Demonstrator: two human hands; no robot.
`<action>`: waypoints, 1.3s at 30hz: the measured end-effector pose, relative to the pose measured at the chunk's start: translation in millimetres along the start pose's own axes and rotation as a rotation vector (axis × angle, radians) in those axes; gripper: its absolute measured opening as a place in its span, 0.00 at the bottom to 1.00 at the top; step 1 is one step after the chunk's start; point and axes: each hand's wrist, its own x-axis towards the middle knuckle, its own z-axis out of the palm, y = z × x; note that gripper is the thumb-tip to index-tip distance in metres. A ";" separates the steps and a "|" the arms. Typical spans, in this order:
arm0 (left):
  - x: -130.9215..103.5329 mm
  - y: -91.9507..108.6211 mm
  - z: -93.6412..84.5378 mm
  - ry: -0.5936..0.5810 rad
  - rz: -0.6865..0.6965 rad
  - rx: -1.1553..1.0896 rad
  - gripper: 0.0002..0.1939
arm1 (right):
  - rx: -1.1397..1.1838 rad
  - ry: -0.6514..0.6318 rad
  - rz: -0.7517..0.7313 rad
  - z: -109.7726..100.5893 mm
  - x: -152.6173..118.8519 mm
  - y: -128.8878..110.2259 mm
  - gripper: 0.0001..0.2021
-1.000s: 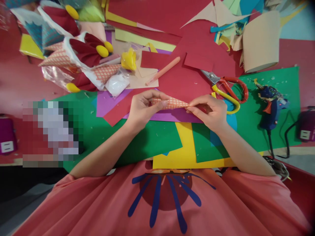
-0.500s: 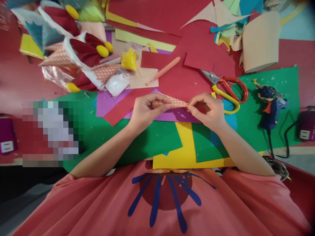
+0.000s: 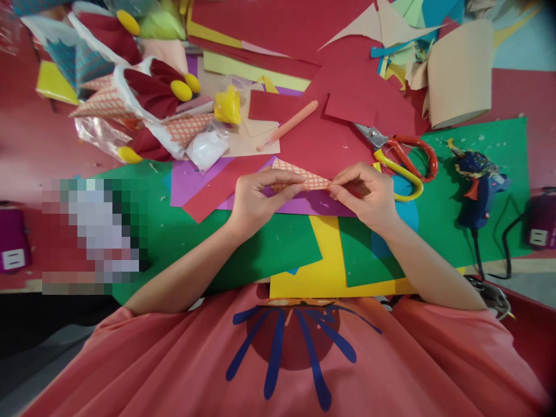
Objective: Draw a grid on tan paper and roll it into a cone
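Observation:
A small paper cone [image 3: 315, 181] with an orange-and-white checked pattern lies between my two hands, its point toward the right. My left hand [image 3: 263, 197] is closed around its wide end, thumb below and fingers above, hiding part of the rim. With thumb and fingertips my right hand [image 3: 367, 194] pinches the cone's narrow tip. Under the hands are purple paper [image 3: 304, 204] and green paper [image 3: 269, 237]. Scissors [image 3: 402, 159] with red and yellow handles rest just beyond my right hand.
A blue hot glue gun [image 3: 478, 194] with a cord lies at the right. Finished checked cones [image 3: 186, 128] with dark red folds and yellow ovals sit at the upper left. A peach stick [image 3: 289, 125], red paper [image 3: 343, 139] and a beige paper cup shape [image 3: 460, 75] lie farther back.
The cone has turned slightly, and more of its wide upper edge shows above my left fingers. My right fingertips have shifted a little left at the tip.

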 end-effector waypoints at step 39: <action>-0.9 -1.3 -4.8 -0.148 0.140 0.215 0.03 | 0.305 -0.378 0.384 -7.6 10.5 -6.0 0.17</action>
